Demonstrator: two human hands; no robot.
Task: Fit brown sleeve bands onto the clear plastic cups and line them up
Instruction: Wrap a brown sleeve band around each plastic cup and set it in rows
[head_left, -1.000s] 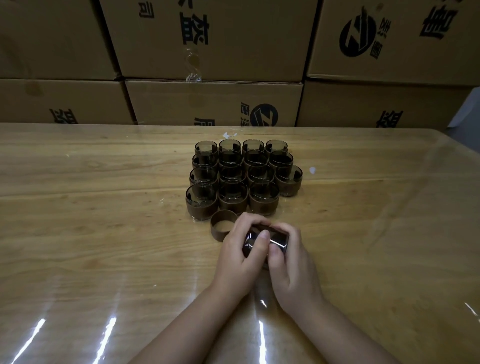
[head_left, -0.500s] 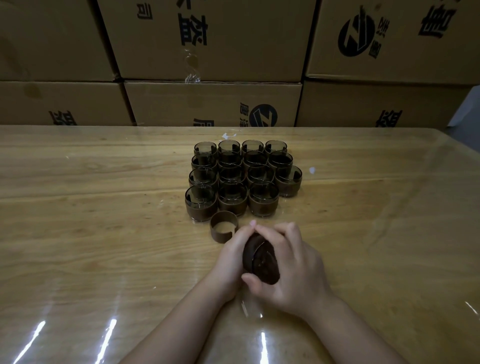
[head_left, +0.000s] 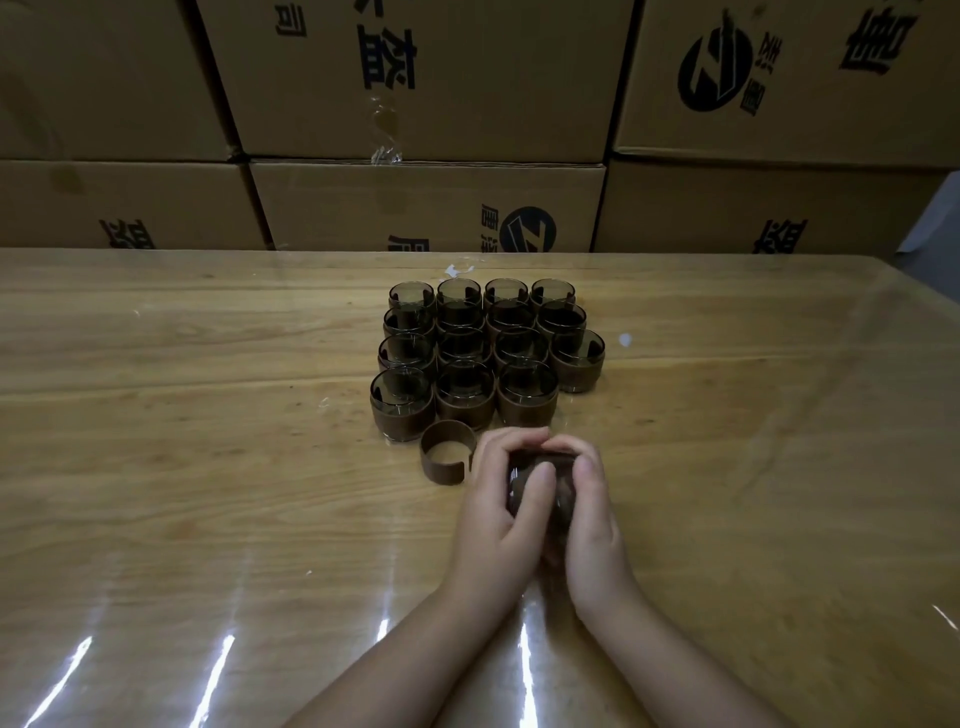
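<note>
Both hands wrap around one clear cup with a brown sleeve band (head_left: 543, 486) just above the table. My left hand (head_left: 498, 499) grips its left side, thumb across the front. My right hand (head_left: 589, 514) grips its right side, fingers curled over the top. Most of the cup is hidden between my palms. A loose brown sleeve band (head_left: 448, 452) stands on the table just left of my left hand. Beyond it, several sleeved cups (head_left: 483, 348) stand packed in rows.
The wooden table (head_left: 208, 467) has a glossy clear cover with light reflections near the front. Stacked cardboard boxes (head_left: 426, 208) form a wall along the far edge. Small white specks (head_left: 625, 340) lie right of the cup group.
The cup has been turned in my hands. My right hand shifted from covering its top and front to its right side, and my left thumb now lies across the front.
</note>
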